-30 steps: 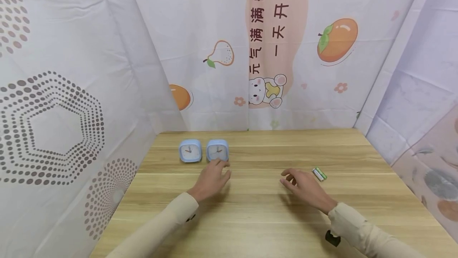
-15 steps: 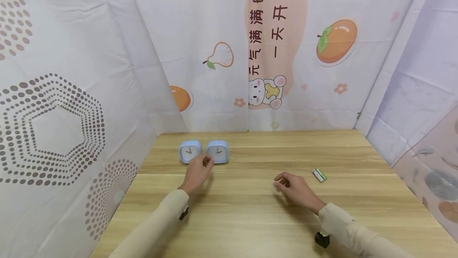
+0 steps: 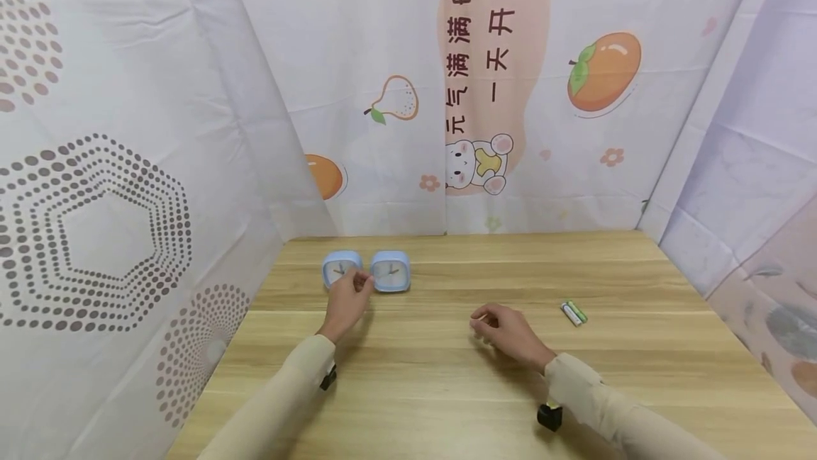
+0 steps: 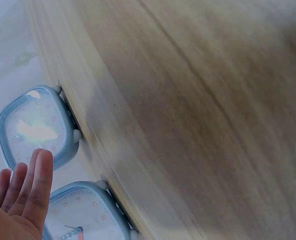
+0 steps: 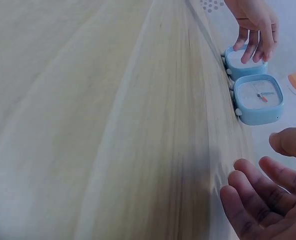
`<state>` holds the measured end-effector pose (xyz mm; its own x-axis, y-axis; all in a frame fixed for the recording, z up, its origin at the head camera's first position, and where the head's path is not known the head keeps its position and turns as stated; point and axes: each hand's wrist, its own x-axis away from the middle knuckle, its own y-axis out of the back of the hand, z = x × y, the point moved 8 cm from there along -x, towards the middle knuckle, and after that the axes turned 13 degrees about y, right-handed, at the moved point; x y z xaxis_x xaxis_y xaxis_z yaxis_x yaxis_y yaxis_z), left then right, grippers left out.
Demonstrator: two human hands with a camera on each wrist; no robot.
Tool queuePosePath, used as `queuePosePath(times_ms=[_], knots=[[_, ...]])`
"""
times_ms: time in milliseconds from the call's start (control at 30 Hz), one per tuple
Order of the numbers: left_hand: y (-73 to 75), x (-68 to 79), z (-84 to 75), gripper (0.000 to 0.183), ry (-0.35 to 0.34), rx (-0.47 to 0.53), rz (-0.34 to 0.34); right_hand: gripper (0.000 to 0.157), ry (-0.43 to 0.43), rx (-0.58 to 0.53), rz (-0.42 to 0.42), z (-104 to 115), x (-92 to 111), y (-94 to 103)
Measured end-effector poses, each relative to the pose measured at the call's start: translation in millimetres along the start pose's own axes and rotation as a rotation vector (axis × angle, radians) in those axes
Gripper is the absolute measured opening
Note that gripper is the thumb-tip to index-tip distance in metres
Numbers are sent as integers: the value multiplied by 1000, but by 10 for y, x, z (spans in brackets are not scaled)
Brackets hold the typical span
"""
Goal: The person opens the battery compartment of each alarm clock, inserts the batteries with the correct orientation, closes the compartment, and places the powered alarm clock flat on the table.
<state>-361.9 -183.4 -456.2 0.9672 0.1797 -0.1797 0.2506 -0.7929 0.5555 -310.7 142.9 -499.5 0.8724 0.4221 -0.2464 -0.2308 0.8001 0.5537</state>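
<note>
At right, head-view-only batteries (image 3: 574, 313), right grip (image 3: 507, 332) apart, left grip (image 3: 347, 302) apart, clock (image 3: 337, 266) contact unclear

Table (image 3: 440, 410): one, light brown, striped wood grain. Back cloth (image 3: 357, 35): one, white, hanging behind the table. Printed on it: orange fruit (image 3: 606, 71), green-leaved; outlined pear (image 3: 398, 98), upper centre; peach-coloured band (image 3: 480, 91) bearing dark Chinese lettering (image 3: 459, 31) in two columns; white cartoon animal (image 3: 459, 162), lying sideways at the band's foot; small flowers (image 3: 613, 156), pinkish. Left cloth (image 3: 210, 162): white, creased, with dotted hexagons (image 3: 167, 233). Right cloth (image 3: 759, 162): pale, with a grey rounded patch (image 3: 791, 329) low down.
</note>
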Motion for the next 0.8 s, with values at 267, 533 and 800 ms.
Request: queuePosePath(times_ms=[267,533,800], knots=[[17,-48,21,23,17,-2,-14,27,-67,-133,-13,-84,-187,-152],[-34,-94,-72,28,-39,-16,-21,25,-71,-193,-21,-69,-366,-276],[-94,-151,-33,40,-31,-54,-27,23,-32,-163,2,5,-614,-469]])
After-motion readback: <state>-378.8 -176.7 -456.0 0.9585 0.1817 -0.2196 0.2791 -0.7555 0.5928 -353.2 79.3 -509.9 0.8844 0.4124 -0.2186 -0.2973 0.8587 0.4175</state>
